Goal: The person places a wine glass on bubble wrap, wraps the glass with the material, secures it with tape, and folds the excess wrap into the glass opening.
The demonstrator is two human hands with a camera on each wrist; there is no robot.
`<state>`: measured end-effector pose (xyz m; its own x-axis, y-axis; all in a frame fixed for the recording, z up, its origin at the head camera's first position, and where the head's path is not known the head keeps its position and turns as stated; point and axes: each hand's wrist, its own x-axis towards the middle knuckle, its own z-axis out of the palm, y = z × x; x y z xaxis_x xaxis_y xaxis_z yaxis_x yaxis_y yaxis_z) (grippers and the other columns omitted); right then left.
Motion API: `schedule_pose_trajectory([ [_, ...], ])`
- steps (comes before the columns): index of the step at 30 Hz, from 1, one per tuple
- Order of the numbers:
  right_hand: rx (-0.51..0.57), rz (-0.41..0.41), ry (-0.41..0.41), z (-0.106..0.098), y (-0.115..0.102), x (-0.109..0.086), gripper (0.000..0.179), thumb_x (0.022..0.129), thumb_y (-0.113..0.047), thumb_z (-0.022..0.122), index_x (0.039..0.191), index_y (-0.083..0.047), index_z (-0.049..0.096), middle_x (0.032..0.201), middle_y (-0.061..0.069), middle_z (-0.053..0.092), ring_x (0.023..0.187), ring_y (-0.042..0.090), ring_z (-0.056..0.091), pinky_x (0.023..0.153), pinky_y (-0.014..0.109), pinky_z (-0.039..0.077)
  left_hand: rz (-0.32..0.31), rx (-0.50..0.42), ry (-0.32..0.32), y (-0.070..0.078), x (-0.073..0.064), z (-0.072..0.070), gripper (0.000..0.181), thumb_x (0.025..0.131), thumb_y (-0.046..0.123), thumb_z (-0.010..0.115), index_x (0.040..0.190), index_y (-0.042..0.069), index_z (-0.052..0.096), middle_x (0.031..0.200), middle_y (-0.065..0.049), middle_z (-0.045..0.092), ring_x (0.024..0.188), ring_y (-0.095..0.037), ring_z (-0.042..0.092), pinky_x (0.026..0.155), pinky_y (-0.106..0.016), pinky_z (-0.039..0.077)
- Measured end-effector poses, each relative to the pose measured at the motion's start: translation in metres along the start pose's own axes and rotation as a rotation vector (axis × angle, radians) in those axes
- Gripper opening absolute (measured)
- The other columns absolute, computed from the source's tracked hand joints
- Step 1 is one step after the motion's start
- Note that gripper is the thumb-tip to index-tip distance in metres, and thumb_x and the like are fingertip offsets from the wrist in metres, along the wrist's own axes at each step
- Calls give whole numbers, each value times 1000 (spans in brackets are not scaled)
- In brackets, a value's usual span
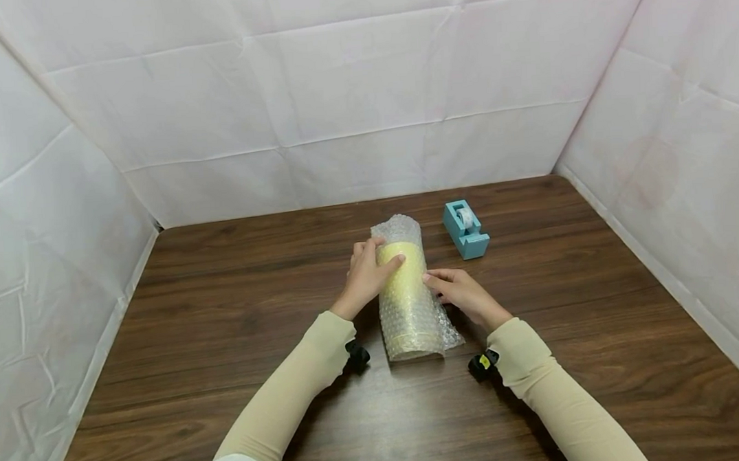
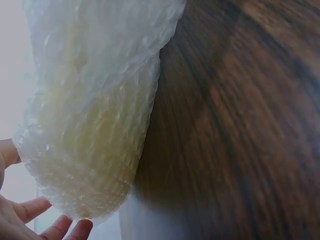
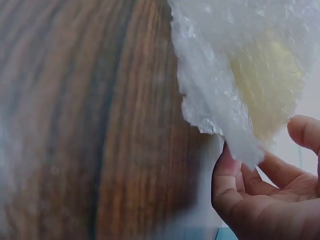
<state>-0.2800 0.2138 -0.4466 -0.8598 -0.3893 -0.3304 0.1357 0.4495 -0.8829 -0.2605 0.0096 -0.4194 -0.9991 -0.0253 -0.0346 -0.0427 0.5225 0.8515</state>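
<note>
A yellow cylinder [image 1: 403, 260] lies on the table inside clear bubble wrap [image 1: 405, 329], whose end stands out beyond the cylinder at the far side. My left hand [image 1: 366, 272] holds the roll from its left, with the thumb over the top and the fingers around the far left side. In the left wrist view, the fingertips of that hand [image 2: 42, 220] curve round the wrapped end. At the roll's right side, my right hand [image 1: 465, 294] pinches the loose edge of the wrap. The right wrist view shows this flap [image 3: 240, 142] between thumb and fingers.
A blue tape dispenser [image 1: 465, 230] with a roll of clear tape stands behind and right of the wrapped roll. The dark wood table [image 1: 225, 319] meets white cloth walls [image 1: 351, 87] at the back and both sides. Small black cameras sit at both wrists.
</note>
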Motion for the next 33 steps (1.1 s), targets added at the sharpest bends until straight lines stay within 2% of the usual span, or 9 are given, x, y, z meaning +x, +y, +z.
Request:
schedule_pose_trajectory([
  [6, 1, -14, 0, 0, -4, 0, 55, 101, -39, 47, 143, -3, 44, 143, 19, 47, 114, 30, 56, 94, 42, 49, -4, -11, -2, 0, -2, -5, 60, 94, 43, 58, 143, 12, 41, 140, -18, 33, 124, -38, 40, 96, -54, 40],
  [15, 47, 14, -16, 0, -8, 3, 44, 106, -19, 32, 147, -4, 37, 150, 19, 37, 133, 35, 41, 102, 47, 44, 0, -33, -21, -6, -1, -10, 62, 96, 43, 56, 146, 11, 39, 135, -21, 32, 115, -36, 45, 93, -49, 43],
  [22, 22, 0, -8, 1, -9, 6, 48, 99, -1, 34, 146, -4, 38, 144, 20, 43, 127, 34, 45, 100, 46, 45, -5, -44, -29, -8, -1, -14, 62, 97, 43, 55, 147, 10, 38, 133, -23, 32, 107, -33, 47, 90, -46, 43],
  [26, -19, -34, 7, 1, -7, 6, 46, 99, -3, 39, 145, -5, 41, 140, 19, 46, 124, 34, 48, 95, 43, 48, -4, -30, -27, -10, -1, -16, 61, 97, 42, 54, 147, 10, 39, 129, -23, 36, 101, -30, 46, 86, -43, 43],
  [33, -22, -88, 22, 3, -7, 6, 45, 96, -7, 48, 142, -5, 45, 135, 18, 50, 116, 29, 52, 84, 33, 50, 3, -7, -30, -14, -1, -21, 59, 98, 40, 53, 147, 10, 40, 126, -22, 44, 108, -32, 49, 85, -41, 44],
])
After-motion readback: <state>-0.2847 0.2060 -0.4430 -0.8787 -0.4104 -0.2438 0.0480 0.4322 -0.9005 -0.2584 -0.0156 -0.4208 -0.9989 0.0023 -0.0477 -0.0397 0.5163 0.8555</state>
